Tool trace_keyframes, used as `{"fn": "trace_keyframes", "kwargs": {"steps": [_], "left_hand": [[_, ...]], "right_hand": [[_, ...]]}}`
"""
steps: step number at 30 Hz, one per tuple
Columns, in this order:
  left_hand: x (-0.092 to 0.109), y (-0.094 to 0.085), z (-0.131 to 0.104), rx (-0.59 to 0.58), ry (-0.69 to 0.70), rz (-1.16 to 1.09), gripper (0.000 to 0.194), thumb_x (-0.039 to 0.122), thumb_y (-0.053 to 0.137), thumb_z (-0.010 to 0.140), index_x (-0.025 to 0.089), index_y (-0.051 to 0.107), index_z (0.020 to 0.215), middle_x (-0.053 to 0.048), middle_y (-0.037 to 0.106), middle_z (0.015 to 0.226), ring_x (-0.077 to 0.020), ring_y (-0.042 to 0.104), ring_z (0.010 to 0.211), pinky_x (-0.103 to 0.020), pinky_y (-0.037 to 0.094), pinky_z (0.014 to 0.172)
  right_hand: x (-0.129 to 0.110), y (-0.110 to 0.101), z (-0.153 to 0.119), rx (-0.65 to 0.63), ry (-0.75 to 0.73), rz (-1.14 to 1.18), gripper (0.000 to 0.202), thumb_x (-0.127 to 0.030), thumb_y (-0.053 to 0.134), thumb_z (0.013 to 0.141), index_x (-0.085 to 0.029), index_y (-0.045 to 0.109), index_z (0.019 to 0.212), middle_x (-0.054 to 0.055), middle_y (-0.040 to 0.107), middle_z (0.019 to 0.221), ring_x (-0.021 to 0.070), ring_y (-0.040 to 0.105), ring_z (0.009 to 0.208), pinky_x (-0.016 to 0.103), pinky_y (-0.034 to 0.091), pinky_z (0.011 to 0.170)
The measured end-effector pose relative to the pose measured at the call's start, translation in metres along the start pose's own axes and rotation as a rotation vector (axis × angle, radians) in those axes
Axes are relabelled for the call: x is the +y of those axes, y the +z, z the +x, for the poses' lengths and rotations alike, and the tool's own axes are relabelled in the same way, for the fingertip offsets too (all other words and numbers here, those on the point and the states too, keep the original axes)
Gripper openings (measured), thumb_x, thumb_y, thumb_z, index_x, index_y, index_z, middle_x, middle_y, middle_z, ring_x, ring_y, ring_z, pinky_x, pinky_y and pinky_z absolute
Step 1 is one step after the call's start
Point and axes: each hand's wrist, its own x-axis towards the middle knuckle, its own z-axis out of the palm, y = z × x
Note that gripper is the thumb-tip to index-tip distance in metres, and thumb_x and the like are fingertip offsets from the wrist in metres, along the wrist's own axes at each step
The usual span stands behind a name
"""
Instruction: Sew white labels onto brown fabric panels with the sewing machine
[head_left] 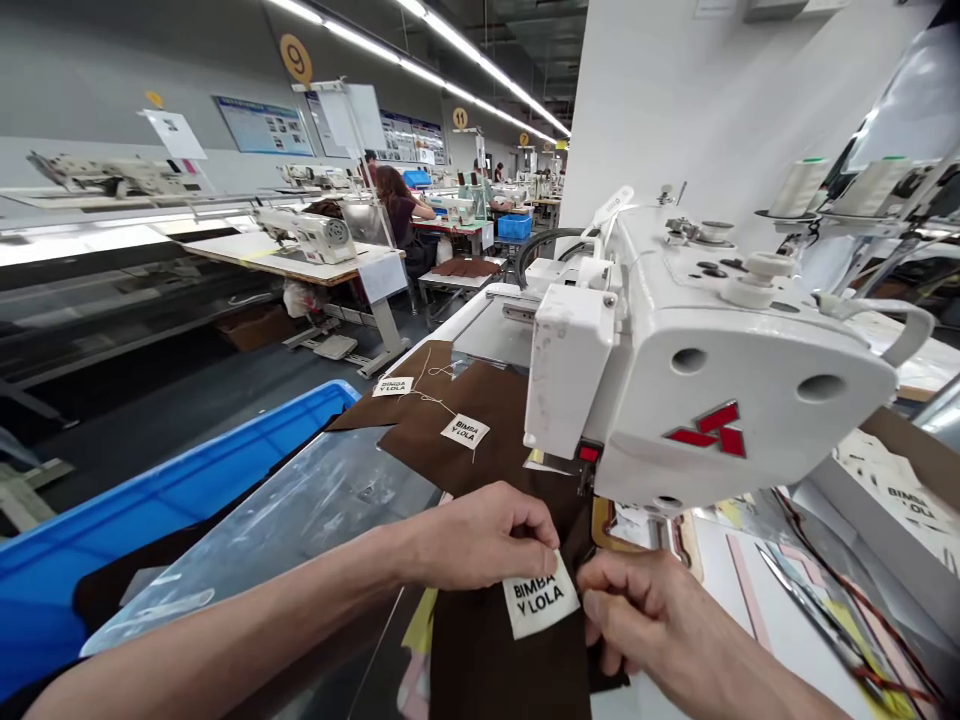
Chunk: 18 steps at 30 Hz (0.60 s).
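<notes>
A white fabric label (pixel 541 603) printed with black letters lies on a brown fabric piece (pixel 510 665) near me. My left hand (pixel 484 540) pinches the label's upper edge between thumb and fingers. To the right of the label, my right hand (pixel 645 615) is closed on the brown fabric's edge; its fingertips are partly hidden. Just beyond both hands stands the white sewing machine (pixel 727 370), its needle area above the cloth. Two more labels, one label (pixel 466 431) and a farther label (pixel 393 386), rest on brown pieces joined by loose threads.
A blue bin (pixel 187 470) with dark cloth stands at left below the table edge. Scissors (pixel 814 610) lie at right beside paper strips. A box (pixel 892 500) of labels is at far right. Thread cones (pixel 799 190) stand behind. Other people sit at machines farther away.
</notes>
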Motion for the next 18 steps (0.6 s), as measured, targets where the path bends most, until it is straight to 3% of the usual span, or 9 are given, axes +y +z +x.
{"fn": "trace_keyframes", "kwargs": {"steps": [7, 18], "left_hand": [[0.0010, -0.0011, -0.0019, 0.023, 0.020, -0.012, 0.025, 0.039, 0.066, 0.087, 0.017, 0.074, 0.093, 0.001, 0.061, 0.074, -0.0114, 0.045, 0.058, -0.022, 0.034, 0.050], [0.0001, -0.0019, -0.0021, 0.017, 0.022, -0.018, 0.021, 0.037, 0.065, 0.087, 0.018, 0.074, 0.091, 0.000, 0.065, 0.084, -0.0113, 0.049, 0.061, -0.021, 0.039, 0.055]], "right_hand": [[0.0023, 0.0041, 0.0021, 0.042, 0.016, -0.044, 0.018, -0.022, 0.049, 0.089, -0.019, 0.060, 0.075, -0.002, 0.066, 0.072, 0.0113, 0.065, 0.061, 0.021, 0.041, 0.055], [0.0020, 0.0067, 0.0030, 0.029, -0.024, -0.011, 0.026, -0.039, 0.052, 0.097, -0.019, 0.058, 0.080, -0.001, 0.064, 0.075, 0.0121, 0.062, 0.061, 0.021, 0.045, 0.056]]}}
